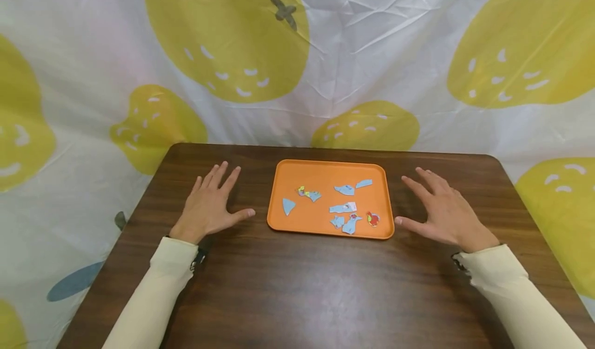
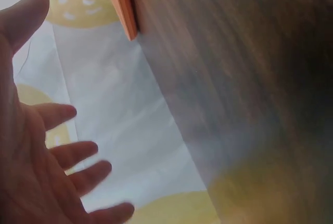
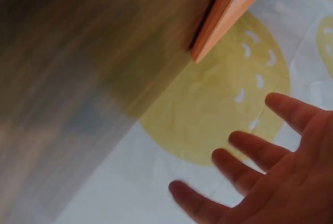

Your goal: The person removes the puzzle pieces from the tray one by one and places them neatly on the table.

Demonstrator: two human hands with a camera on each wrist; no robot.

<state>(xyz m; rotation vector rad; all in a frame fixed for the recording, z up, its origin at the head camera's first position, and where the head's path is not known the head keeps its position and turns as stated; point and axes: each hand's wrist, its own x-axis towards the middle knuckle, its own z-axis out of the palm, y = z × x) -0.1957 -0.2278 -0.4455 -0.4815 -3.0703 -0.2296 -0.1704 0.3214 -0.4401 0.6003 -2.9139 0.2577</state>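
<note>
An orange tray [image 1: 316, 173] lies on the dark wooden table, with several paper cutouts spread over it. To its left, my left hand [image 1: 209, 204] has fingers spread and holds nothing. On the other side my right hand [image 1: 446, 212] is spread the same way, its thumb tip close to the tray's right rim. A light blue wedge-shaped piece [image 1: 288, 206] sits at the tray's left, and a piece with yellow and blue parts [image 1: 309, 193] lies beside it. More blue pieces [image 1: 342, 207] cluster right of the middle, near a red piece [image 1: 373, 218].
The brown table [image 1: 297, 287] reaches back to a hanging white cloth [image 1: 260, 122] printed with large yellow fruit shapes. In the left wrist view the tray's edge [image 2: 122, 0] shows at the top; the right wrist view shows its corner [image 3: 208, 37] too.
</note>
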